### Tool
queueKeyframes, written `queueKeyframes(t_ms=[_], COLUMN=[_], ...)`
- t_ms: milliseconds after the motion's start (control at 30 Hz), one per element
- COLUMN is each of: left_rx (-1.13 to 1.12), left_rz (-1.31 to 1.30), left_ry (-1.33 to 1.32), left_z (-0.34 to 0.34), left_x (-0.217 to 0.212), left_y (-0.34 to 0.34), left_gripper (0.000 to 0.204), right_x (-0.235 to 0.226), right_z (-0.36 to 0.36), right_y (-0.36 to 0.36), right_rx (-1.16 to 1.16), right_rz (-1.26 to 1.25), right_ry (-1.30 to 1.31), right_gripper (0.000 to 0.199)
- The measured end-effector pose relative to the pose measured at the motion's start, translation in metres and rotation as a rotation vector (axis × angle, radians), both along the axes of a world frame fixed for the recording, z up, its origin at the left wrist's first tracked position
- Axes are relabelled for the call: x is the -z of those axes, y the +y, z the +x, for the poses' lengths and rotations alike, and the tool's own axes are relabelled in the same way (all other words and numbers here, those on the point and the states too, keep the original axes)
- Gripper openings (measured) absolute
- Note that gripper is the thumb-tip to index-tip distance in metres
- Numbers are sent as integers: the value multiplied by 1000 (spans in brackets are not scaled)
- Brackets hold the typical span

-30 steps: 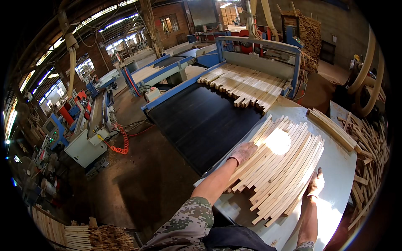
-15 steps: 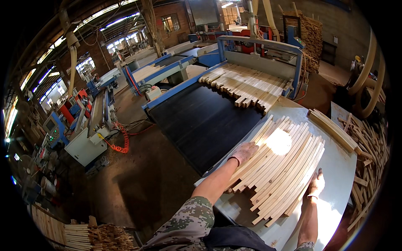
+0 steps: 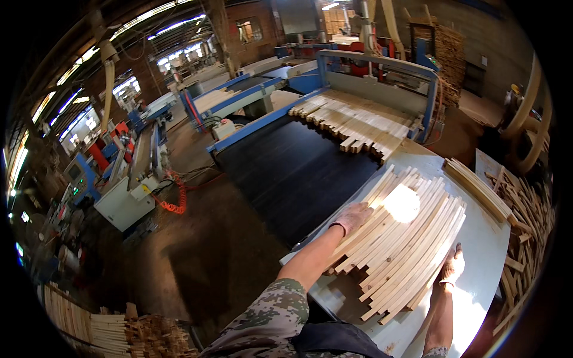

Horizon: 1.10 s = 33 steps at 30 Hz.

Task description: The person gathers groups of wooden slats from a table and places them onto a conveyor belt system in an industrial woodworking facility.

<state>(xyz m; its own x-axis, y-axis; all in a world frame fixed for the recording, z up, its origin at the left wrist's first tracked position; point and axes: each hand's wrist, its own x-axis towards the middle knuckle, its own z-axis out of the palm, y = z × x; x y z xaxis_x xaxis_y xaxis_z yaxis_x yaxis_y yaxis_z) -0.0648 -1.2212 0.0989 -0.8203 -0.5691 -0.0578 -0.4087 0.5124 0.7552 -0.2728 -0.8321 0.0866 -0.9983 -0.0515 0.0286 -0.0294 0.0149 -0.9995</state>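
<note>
Wooden strips (image 3: 401, 243) lie side by side on the grey surface (image 3: 486, 238) in the head view, next to the black conveyor belt (image 3: 292, 173). The left hand (image 3: 353, 218) rests along their left edge, its grip unclosed, fingers extended; the right hand (image 3: 452, 267) is at their right edge, its grip too hidden to tell. Uneven side pressure might buckle the row or splay its staggered ends.

1. A grey table (image 3: 486, 250) carries a wide layer of wooden strips (image 3: 403, 241) near its left edge, their ends uneven.
2. A small bundle of sticks (image 3: 477, 189) lies along the table's far edge.
3. A black belt (image 3: 292, 173) carries a row of slats (image 3: 352, 122) across its far end.
</note>
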Motion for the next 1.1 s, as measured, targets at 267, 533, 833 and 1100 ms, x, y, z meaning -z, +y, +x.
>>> queueKeyframes(t_ms=[267, 533, 833, 1100], left_rx=[23, -67, -101, -91], left_rz=[-28, -14, 15, 13], left_ry=[-67, -73, -62, -62], left_z=[-3, 22, 27, 25], left_x=[-26, -66, -70, -61], left_y=[11, 25, 27, 22], left_gripper=[72, 60, 59, 58], right_x=[24, 26, 23, 75], right_z=[-13, -25, -20, -74], right_y=[7, 4, -3, 18], right_rx=[-70, -88, -98, -144], right_rz=[-273, 25, -7, 247], right_ry=[-119, -66, -63, 170], right_gripper=[56, 53, 50, 47])
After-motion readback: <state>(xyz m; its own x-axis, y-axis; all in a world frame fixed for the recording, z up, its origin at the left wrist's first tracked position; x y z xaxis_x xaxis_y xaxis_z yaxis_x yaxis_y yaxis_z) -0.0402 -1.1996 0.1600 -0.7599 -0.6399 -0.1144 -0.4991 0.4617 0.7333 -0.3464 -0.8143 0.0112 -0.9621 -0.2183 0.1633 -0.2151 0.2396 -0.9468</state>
